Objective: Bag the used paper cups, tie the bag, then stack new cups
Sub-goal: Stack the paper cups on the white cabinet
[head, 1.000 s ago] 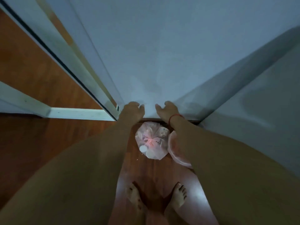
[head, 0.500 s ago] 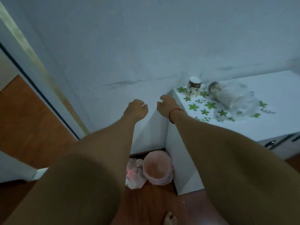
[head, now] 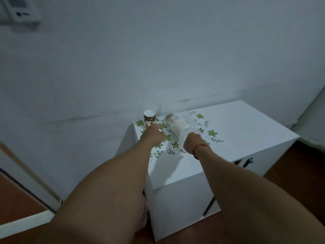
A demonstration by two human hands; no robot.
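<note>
left hand (head: pixel 152 136): clenched, empty, beside inverted cup (head: pixel 149 119) | right hand (head: pixel 193 143): apparently grasping wrapped cup stack (head: pixel 176 125), near end, on cabinet (head: pixel 246 131)

White worktop (head: pixel 246 124) with two lots of cups on it

The flat top was plain white towards 3 o'clock and carried a print of green leaves and flowers (head: pixel 212 132) over its half towards 9 o'clock. A single paper cup (head: pixel 149 118) with a brown pattern stood upside down in the corner at 11 o'clock. Just beside it, towards 12 o'clock, a sleeve of cups (head: pixel 175 125) in clear wrap lay on its side on the print, running roughly from 11 to 5 o'clock.
</note>
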